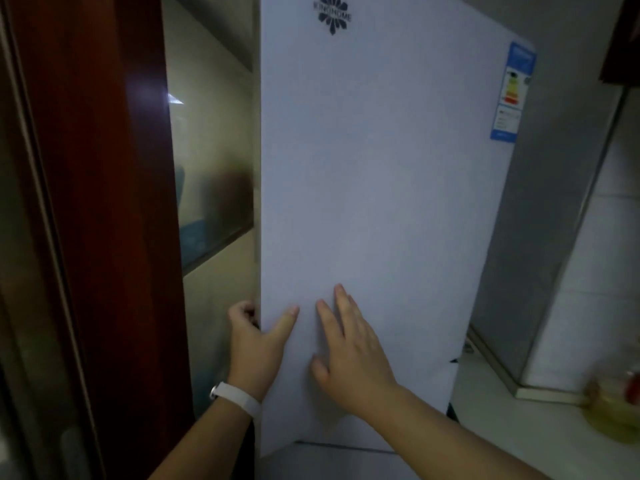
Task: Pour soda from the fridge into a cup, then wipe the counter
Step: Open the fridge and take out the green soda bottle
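A tall white fridge door fills the middle of the head view, with a dark flower logo at its top and an energy label at its upper right. My left hand grips the door's left edge low down, fingers curled behind the edge and thumb on the front; a white band sits on that wrist. My right hand lies flat on the door front beside it, fingers spread. No soda, cup or cloth is visible.
A dark red wooden door frame stands close on the left, with a glass panel behind it. At the right is a pale counter with a blurred yellowish bottle or bowl and a tiled wall.
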Motion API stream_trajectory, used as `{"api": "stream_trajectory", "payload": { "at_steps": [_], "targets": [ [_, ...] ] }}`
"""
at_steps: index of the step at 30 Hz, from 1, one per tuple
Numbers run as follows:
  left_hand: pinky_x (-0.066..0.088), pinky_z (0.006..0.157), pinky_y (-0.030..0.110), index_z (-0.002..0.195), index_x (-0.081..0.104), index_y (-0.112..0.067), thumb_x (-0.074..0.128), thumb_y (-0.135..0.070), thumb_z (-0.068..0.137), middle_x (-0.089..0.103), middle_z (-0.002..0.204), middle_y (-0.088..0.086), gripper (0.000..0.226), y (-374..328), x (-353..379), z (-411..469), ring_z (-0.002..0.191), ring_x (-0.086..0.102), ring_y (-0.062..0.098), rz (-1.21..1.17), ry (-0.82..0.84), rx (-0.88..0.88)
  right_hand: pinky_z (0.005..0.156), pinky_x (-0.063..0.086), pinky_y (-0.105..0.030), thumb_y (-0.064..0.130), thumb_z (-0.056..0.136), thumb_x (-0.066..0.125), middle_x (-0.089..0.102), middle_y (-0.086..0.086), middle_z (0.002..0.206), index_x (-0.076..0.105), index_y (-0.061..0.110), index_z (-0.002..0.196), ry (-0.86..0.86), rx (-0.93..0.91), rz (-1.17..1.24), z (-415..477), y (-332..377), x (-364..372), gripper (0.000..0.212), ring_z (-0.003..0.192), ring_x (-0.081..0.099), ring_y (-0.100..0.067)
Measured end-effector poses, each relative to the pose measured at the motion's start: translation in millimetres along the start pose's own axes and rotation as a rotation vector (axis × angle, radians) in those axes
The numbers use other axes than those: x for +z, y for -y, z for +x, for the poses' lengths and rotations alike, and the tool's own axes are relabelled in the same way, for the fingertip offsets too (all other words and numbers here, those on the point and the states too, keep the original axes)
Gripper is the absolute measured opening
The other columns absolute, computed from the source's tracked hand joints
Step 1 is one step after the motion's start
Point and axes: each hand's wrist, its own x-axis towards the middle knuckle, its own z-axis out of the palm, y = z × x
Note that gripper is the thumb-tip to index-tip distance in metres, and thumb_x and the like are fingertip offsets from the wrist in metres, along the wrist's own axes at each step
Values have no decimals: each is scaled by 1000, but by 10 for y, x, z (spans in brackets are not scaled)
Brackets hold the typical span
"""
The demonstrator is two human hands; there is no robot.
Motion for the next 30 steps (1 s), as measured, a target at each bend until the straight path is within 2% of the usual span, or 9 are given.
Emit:
{"api": "stream_trajectory", "payload": {
  "at_steps": [4,7,11,15,17,19,23,27,30],
  "targets": [
    [54,75,18,127,39,-24,69,-53,69,58,121,-2,72,-252,18,-477,100,64,0,-59,34,14,120,11,-32,60,87,46,-49,21,143,-16,40,151,60,53,153,-441,23,-144,91,148,-16,-9],
    [48,96,33,132,40,-26,65,-55,83,54,132,2,62,-363,9,-788,118,56,15,-38,115,-17,118,11,-26,63,86,49,-46,27,144,-17,41,151,66,100,240,-857,44,-240,95,145,-13,-1],
    [47,89,24,130,45,-28,58,-53,87,56,127,3,51,-504,65,-1155,115,58,15,4,185,-17,112,8,-16,67,80,51,-36,34,147,-14,39,152,40,199,409,-1375,81,-365,101,138,-14,13],
    [40,110,39,142,38,-25,56,-60,78,48,143,1,75,-640,242,-1403,131,46,15,78,245,-24,104,0,-3,65,79,56,-21,34,151,-14,36,152,-60,342,593,-1745,134,-493,106,129,-17,28],
    [34,114,38,148,32,-27,56,-64,77,39,152,-1,83,-705,372,-1506,138,38,13,96,335,-39,105,2,-2,57,82,62,-9,28,156,-8,31,154,-136,404,654,-1891,121,-576,104,134,-8,23],
    [32,113,34,150,30,-29,57,-68,76,35,156,-2,88,-770,529,-1639,141,35,10,74,432,-44,113,10,-12,45,85,67,4,20,159,1,27,155,-198,463,695,-2024,76,-695,98,142,6,10],
    [33,118,44,144,35,-35,54,-60,85,41,154,-2,67,-875,880,-1996,141,39,12,33,541,-8,116,30,-27,30,84,69,29,12,155,14,26,155,-297,567,808,-2299,-72,-956,90,137,32,6],
    [41,111,47,145,37,-28,57,-66,76,51,143,-6,81,-989,1207,-2349,131,49,11,82,514,68,105,42,-19,29,80,65,51,26,136,30,37,148,-412,621,825,-2583,-273,-1170,76,123,48,9],
    [45,107,47,143,37,-25,60,-64,74,55,138,-3,82,-1057,1435,-2546,125,54,13,72,536,77,91,43,-6,21,82,64,57,40,116,40,52,128,-493,660,807,-2792,-427,-1306,60,112,53,15]
  ]
}}
